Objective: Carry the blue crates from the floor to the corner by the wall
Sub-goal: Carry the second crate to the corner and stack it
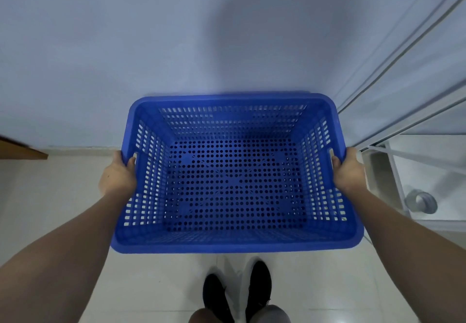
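Blue perforated plastic crate [234, 171] at frame centre, held off white tiled floor [63, 196], far rim near pale wall [151, 45]. Left hand [118, 174] and right hand [349, 171] each in clenched grip on side rim handles, crate between them. Long axis runs left-right. Corner probably upper right, beside white metal frame [393, 171]; right hand nearer.

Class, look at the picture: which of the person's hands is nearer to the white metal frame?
Right. The right hand grips the blue crate on the side beside the white metal frame; the left hand grips the crate's opposite side, farther away.
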Demonstrator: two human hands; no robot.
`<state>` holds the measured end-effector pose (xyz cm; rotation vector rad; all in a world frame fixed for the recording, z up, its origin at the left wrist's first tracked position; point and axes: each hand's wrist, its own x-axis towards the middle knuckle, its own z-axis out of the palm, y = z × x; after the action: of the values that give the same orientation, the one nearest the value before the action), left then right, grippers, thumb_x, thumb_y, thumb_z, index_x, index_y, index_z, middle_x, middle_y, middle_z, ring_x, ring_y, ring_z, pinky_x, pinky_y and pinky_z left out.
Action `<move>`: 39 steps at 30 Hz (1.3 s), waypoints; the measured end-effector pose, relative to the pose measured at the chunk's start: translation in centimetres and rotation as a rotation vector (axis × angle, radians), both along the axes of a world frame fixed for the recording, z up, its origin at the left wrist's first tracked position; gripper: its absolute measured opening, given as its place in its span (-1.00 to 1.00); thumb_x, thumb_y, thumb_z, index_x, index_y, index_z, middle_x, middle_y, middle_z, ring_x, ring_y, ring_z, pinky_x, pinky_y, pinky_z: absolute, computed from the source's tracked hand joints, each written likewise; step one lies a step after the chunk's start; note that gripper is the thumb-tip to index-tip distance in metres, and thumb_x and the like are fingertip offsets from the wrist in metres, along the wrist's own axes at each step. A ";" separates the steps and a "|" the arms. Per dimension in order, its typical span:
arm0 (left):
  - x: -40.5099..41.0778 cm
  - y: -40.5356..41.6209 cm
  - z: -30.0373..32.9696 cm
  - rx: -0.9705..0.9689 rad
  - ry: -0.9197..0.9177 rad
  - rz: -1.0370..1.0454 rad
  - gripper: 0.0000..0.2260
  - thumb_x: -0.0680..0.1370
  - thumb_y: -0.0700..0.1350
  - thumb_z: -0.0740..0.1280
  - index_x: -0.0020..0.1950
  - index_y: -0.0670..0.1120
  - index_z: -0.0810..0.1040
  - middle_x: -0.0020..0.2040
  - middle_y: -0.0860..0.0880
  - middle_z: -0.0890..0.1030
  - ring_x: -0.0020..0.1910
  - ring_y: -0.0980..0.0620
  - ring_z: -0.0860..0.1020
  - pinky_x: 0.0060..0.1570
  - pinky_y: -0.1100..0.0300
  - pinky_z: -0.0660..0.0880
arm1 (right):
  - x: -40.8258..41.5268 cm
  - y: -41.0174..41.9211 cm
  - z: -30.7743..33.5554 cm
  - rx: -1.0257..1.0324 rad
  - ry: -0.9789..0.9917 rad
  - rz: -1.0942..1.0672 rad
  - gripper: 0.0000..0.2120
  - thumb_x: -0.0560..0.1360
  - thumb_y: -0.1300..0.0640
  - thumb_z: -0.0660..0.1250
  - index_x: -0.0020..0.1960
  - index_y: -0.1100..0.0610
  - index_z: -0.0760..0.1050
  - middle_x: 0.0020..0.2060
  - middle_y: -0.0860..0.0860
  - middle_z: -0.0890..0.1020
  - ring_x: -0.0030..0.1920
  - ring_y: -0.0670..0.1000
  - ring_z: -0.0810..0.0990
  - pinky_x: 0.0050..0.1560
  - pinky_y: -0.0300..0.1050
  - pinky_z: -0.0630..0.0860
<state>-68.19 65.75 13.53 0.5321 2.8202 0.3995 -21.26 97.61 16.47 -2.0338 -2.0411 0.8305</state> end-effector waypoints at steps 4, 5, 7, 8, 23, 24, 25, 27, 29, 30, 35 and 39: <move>-0.3 0.2 -0.2 0.028 0.002 -0.005 -0.73 0.64 0.26 0.10 0.02 0.06 0.26 -0.15 -0.11 0.55 -0.25 -0.21 0.55 -0.22 -0.12 0.55 | -0.2 -0.4 -0.5 0.018 0.038 -0.033 -0.80 0.65 -0.03 0.19 0.06 0.10 0.30 -0.11 0.17 0.53 -0.20 0.19 0.51 -0.19 0.05 0.45; -0.4 0.4 -0.2 0.032 0.002 -0.004 -0.72 0.64 0.26 0.10 0.02 0.05 0.26 -0.14 -0.12 0.56 -0.23 -0.21 0.56 -0.20 -0.13 0.56 | -0.1 -0.4 -0.5 0.017 0.037 -0.032 -0.79 0.65 -0.04 0.20 0.07 0.11 0.30 -0.10 0.16 0.53 -0.20 0.19 0.52 -0.19 0.07 0.47; -0.4 0.7 -0.5 0.035 -0.001 -0.008 -0.70 0.64 0.26 0.09 0.02 0.04 0.27 -0.13 -0.15 0.57 -0.22 -0.22 0.56 -0.18 -0.14 0.56 | 0.1 -0.3 -0.4 0.003 0.024 -0.037 -0.76 0.65 -0.04 0.20 0.12 0.14 0.32 -0.08 0.15 0.52 -0.17 0.19 0.53 -0.17 0.08 0.49; -0.4 0.9 -0.5 0.040 -0.004 -0.010 -0.69 0.64 0.27 0.08 0.02 0.03 0.27 -0.12 -0.16 0.58 -0.21 -0.23 0.57 -0.17 -0.15 0.56 | 0.2 -0.2 -0.3 -0.005 0.016 -0.037 -0.75 0.65 -0.03 0.20 0.16 0.16 0.33 -0.07 0.15 0.52 -0.16 0.19 0.53 -0.18 0.06 0.47; -0.4 1.8 -0.6 0.036 0.004 -0.038 -0.73 0.64 0.25 0.06 0.00 0.07 0.23 -0.18 -0.09 0.52 -0.27 -0.18 0.52 -0.24 -0.08 0.51 | 0.7 0.2 0.5 0.000 0.030 -0.055 -0.67 0.63 -0.07 0.23 0.23 0.16 0.35 0.10 0.28 0.59 0.03 0.34 0.61 0.02 0.31 0.58; -0.4 1.9 -0.6 0.038 0.004 -0.035 -0.73 0.64 0.26 0.06 -0.01 0.06 0.24 -0.19 -0.08 0.51 -0.28 -0.17 0.51 -0.25 -0.07 0.49 | 0.6 0.3 0.5 -0.001 0.029 -0.056 -0.67 0.63 -0.05 0.23 0.22 0.18 0.35 0.10 0.29 0.59 0.03 0.35 0.61 0.02 0.31 0.58; -0.5 1.9 -0.6 0.044 0.006 -0.034 -0.72 0.64 0.26 0.06 -0.02 0.06 0.24 -0.21 -0.07 0.51 -0.31 -0.16 0.49 -0.28 -0.05 0.47 | 0.6 0.4 0.5 0.002 0.027 -0.054 -0.68 0.63 -0.05 0.23 0.21 0.19 0.35 0.09 0.30 0.59 0.02 0.35 0.61 0.01 0.29 0.58; -0.4 1.9 -0.9 0.055 0.030 -0.040 -0.71 0.64 0.25 0.06 -0.03 0.05 0.24 -0.25 -0.04 0.48 -0.37 -0.11 0.45 -0.32 -0.03 0.42 | 0.4 0.6 0.2 0.024 0.027 -0.042 -0.69 0.64 -0.05 0.23 0.16 0.19 0.35 0.07 0.31 0.59 -0.03 0.34 0.60 -0.06 0.23 0.57; -0.3 1.9 -1.1 0.057 0.052 -0.041 -0.72 0.65 0.23 0.06 -0.03 0.03 0.26 -0.27 -0.02 0.45 -0.38 -0.10 0.43 -0.32 -0.03 0.40 | 0.2 0.7 0.0 0.052 0.004 -0.021 -0.74 0.64 -0.05 0.21 0.09 0.16 0.33 0.04 0.31 0.59 -0.12 0.27 0.57 -0.13 0.13 0.51; -0.3 1.9 -1.2 0.049 0.057 -0.045 -0.72 0.65 0.22 0.07 -0.02 0.02 0.27 -0.27 -0.03 0.45 -0.37 -0.12 0.43 -0.32 -0.03 0.41 | 0.2 0.8 -0.1 0.058 -0.012 -0.015 -0.74 0.64 -0.05 0.20 0.07 0.15 0.32 0.03 0.31 0.59 -0.13 0.26 0.56 -0.14 0.11 0.48; -0.1 2.0 -1.3 0.030 0.060 -0.057 -0.74 0.67 0.19 0.06 -0.02 0.01 0.23 -0.24 -0.08 0.48 -0.35 -0.15 0.47 -0.33 -0.05 0.43 | 0.4 0.9 -0.4 0.033 -0.018 -0.021 -0.71 0.64 -0.10 0.16 0.07 0.14 0.29 -0.06 0.25 0.54 -0.17 0.22 0.50 -0.18 0.06 0.43; -0.1 1.9 -1.4 -0.024 0.045 -0.052 -0.76 0.67 0.18 0.05 -0.03 0.04 0.18 -0.26 -0.09 0.47 -0.38 -0.15 0.46 -0.35 -0.05 0.44 | 0.3 0.7 -0.4 0.029 -0.053 -0.005 -0.76 0.66 -0.04 0.15 0.08 0.15 0.26 -0.04 0.30 0.56 -0.18 0.22 0.49 -0.18 0.07 0.43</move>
<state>-68.29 67.64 12.11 0.6158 2.8438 0.3477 -20.91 98.28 16.11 -2.0658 -2.0629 0.7488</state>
